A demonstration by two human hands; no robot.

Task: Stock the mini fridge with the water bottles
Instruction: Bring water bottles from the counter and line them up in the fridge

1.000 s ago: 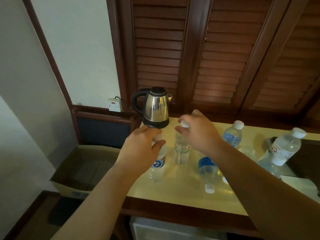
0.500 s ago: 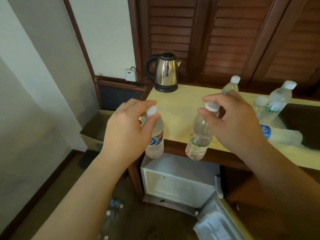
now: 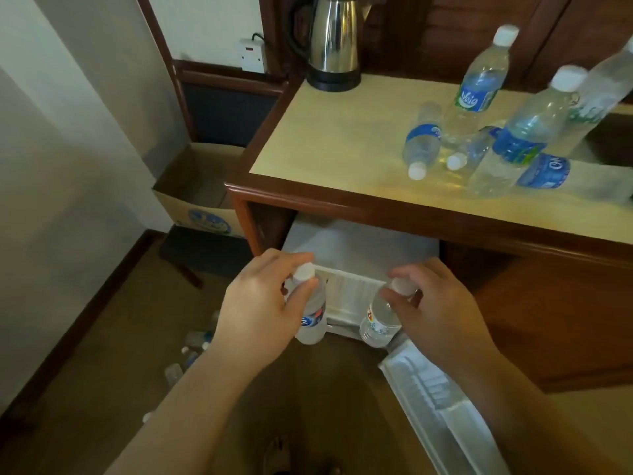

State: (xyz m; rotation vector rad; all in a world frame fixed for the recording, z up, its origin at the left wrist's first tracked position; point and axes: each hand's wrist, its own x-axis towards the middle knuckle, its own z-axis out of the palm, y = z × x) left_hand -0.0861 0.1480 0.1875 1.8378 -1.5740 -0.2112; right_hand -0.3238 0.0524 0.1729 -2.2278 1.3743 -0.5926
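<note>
My left hand (image 3: 260,303) grips a small water bottle with a blue and red label (image 3: 311,317) by its neck, just in front of the white mini fridge (image 3: 356,245) under the cabinet. My right hand (image 3: 435,310) holds a second small bottle with a green and red label (image 3: 378,322) by its cap, beside the first. The fridge door (image 3: 435,402) stands swung open to the lower right. Several more water bottles (image 3: 479,87) stand or lie on the cream cabinet top (image 3: 329,142).
A steel kettle (image 3: 334,42) stands at the cabinet's back left by a wall socket (image 3: 252,54). A cardboard box (image 3: 198,197) sits left of the cabinet. Several small bottles (image 3: 193,347) lie on the brown carpet at the left.
Both hands lifted a bottle each off the cabinet top and brought them down in front of the open fridge. My view has tilted downward.
</note>
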